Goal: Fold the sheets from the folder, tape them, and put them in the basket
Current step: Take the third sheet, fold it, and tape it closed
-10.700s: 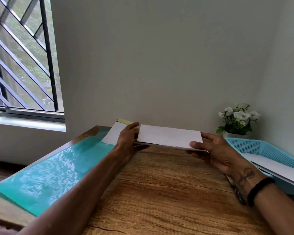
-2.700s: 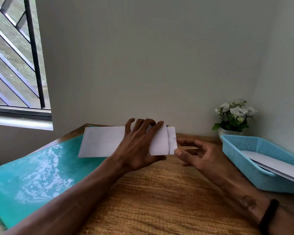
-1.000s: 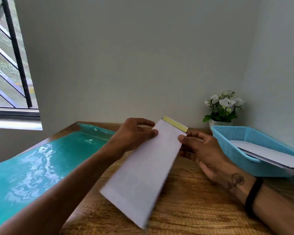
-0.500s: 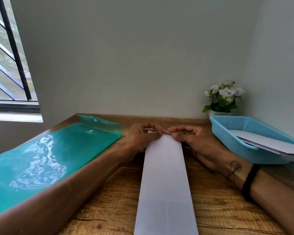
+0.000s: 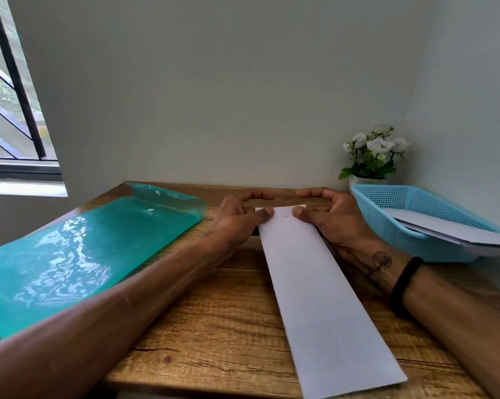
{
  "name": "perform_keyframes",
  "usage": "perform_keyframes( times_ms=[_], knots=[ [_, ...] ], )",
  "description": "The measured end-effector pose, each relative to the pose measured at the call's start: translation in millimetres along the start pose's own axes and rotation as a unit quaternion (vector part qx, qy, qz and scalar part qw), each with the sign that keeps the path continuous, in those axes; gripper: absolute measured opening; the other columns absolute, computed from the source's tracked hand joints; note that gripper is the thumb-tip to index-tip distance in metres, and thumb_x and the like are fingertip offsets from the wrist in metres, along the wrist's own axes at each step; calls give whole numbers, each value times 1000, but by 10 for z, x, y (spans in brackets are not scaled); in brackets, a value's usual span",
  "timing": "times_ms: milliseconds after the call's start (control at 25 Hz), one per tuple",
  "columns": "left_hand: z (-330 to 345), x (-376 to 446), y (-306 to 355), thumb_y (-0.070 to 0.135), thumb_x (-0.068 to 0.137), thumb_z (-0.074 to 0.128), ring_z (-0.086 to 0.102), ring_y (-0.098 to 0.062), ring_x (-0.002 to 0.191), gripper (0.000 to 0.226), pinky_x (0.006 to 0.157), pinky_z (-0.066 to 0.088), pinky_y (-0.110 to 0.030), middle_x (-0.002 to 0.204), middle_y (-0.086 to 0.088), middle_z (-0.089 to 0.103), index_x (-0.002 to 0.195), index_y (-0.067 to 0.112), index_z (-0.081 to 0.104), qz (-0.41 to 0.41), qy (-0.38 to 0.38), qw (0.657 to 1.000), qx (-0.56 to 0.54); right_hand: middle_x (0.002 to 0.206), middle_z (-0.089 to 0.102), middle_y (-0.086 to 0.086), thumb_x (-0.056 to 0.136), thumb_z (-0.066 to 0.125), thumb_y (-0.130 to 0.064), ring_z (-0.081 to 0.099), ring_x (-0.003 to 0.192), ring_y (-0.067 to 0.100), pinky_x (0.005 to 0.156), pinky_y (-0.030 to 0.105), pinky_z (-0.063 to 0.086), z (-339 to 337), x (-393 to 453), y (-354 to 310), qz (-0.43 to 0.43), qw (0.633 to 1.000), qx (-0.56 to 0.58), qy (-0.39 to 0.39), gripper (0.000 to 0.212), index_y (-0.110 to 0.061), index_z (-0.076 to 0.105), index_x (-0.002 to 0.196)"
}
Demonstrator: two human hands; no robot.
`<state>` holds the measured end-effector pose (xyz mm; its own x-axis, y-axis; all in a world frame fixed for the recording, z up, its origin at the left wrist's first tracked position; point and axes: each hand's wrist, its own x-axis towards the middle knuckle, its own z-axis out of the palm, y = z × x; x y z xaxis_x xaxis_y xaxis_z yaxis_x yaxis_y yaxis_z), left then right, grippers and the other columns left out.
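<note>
A long folded white sheet [image 5: 315,283] lies lengthwise on the wooden table [image 5: 214,326], reaching from the near edge to the middle. My left hand [image 5: 237,217] and my right hand [image 5: 329,217] hold its far end from either side. Both thumbs lie on top of the paper, and the fingers arch over behind the end. The teal plastic folder [image 5: 84,249] lies flat on the left with its flap open. The light blue basket [image 5: 387,214] stands at the right and holds white folded sheets [image 5: 444,228] that stick out over its near rim.
A small pot of white flowers [image 5: 372,156] stands in the back right corner behind the basket. Walls close off the table at the back and right. A barred window [image 5: 9,110] is at the left. The sheet's near end overhangs the table's front edge.
The sheet was turned from crosswise to lengthwise and laid down on the table. Since half a second ago my thumbs have come to lie on top of its far end.
</note>
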<state>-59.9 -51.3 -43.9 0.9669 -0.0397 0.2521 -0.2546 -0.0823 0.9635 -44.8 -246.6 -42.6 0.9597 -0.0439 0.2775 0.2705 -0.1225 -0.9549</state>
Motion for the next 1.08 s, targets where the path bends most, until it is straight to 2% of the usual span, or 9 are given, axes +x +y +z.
perform_keyframes(
  times_ms=[280,360,480,560,640,720,800,960,1080],
  knots=[
    [-13,-41,-25,22,91,78,73,-15,96,18,82,64,-32,107,-2,76,106,30,70,-15,55,997,45,108,77,7,69,95,-26,74,99,27,88,47,63,-67,-5,54,68,997,-11,-20,40,-17,75,102],
    [-63,0,-68,31,89,79,67,-5,99,13,87,60,-29,107,10,72,101,31,74,65,105,974,190,104,78,7,69,94,-24,75,95,24,85,43,63,-54,-24,23,62,998,-2,3,36,-12,76,99],
    [-44,-60,-41,43,95,69,58,-6,100,20,90,50,-28,109,9,68,104,29,79,175,88,913,359,95,81,8,80,88,-26,75,75,11,63,25,59,-31,-82,-66,31,999,11,22,27,-9,77,98],
    [15,-106,19,55,102,53,71,-12,88,44,86,59,-36,100,3,78,106,21,80,164,45,937,304,95,82,7,92,76,-31,78,80,10,64,22,58,9,-128,-142,26,998,59,-14,24,-9,77,101],
    [88,-105,90,73,98,40,76,-16,89,69,88,62,-39,103,-2,79,114,17,77,60,0,985,162,105,81,4,102,60,-38,77,103,17,85,33,59,43,-173,-194,-10,995,68,-70,30,-12,75,108],
    [80,-41,109,80,91,42,74,-22,99,76,96,59,-44,108,-3,77,115,17,76,-54,-2,997,47,112,79,-6,104,51,-47,71,112,9,96,35,54,60,-207,-178,-98,989,-64,-88,34,-24,75,113],
    [9,-5,80,66,94,56,74,-22,98,57,97,58,-45,106,-4,79,108,16,79,-85,14,993,75,120,74,-16,103,49,-53,65,115,0,96,28,50,93,-246,-142,-146,963,-199,-111,35,-35,74,119],
    [-172,21,-36,41,96,68,71,-14,95,31,81,58,-26,110,-1,78,114,18,78,58,79,922,376,137,65,-14,102,44,-60,60,121,7,96,31,46,163,-280,-103,-110,899,-371,-206,46,-36,64,136],
    [-205,25,-79,35,102,59,64,-20,117,36,97,52,-34,130,-2,70,135,21,64,127,36,890,436,136,67,-2,109,43,-40,62,119,16,88,27,43,290,-193,-88,-135,856,-444,-230,38,-23,63,137]
  ],
)
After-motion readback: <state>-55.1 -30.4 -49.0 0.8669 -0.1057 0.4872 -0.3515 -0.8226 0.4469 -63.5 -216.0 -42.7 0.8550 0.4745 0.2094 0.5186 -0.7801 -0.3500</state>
